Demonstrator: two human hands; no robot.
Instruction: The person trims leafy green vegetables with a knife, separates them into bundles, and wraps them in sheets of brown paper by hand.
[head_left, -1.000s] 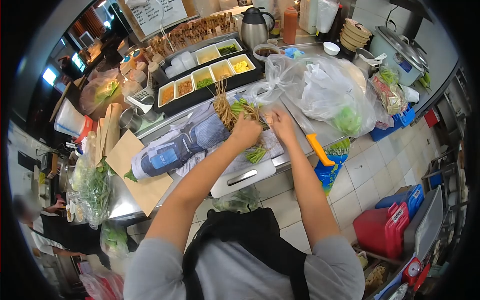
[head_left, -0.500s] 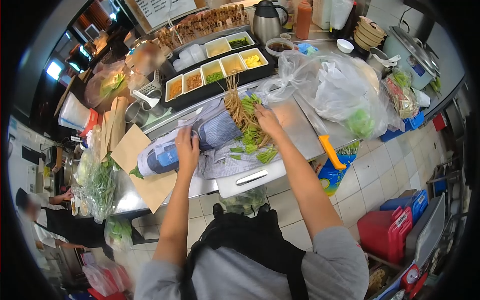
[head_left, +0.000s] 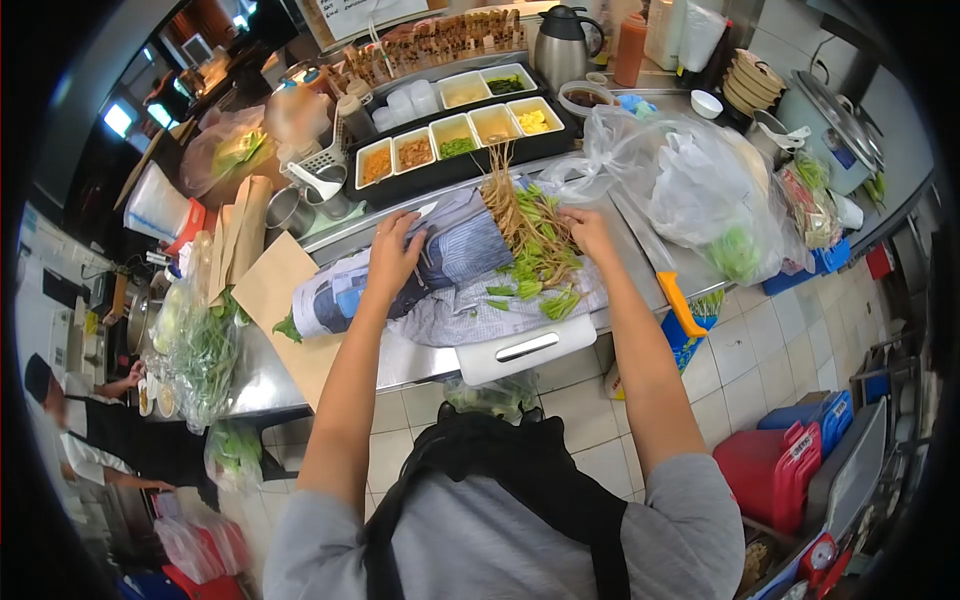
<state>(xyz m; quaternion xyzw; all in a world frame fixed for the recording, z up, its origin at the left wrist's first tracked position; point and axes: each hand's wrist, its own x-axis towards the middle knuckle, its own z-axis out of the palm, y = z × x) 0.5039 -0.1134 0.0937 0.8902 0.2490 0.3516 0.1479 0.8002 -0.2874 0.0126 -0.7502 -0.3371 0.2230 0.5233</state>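
Note:
My left hand (head_left: 396,252) lies with fingers spread on a newspaper-wrapped bundle (head_left: 345,290); a leaf tip pokes from its left end. Beside the bundle, cut roots and green stems (head_left: 525,230) are heaped on an open newspaper sheet (head_left: 450,318). At the heap's right edge my right hand (head_left: 590,234) has its fingers closed; what they pinch is hidden. Beneath the paper lies a white cutting board (head_left: 530,350), its handle slot showing. A knife with an orange handle (head_left: 681,305) rests to the right, handle over the counter edge.
Behind stands a black rack of topping tubs (head_left: 455,135). A plastic bag of greens (head_left: 700,190) fills the right side. Brown paper (head_left: 285,300) and bagged greens (head_left: 205,335) lie left. A person (head_left: 110,430) works at far left. Coolers (head_left: 765,470) stand on the floor.
My right hand has moved off the top of the roots and stems to their right edge, its fingers now closed. My left hand stays on the wrapped bundle. The view has shifted slightly.

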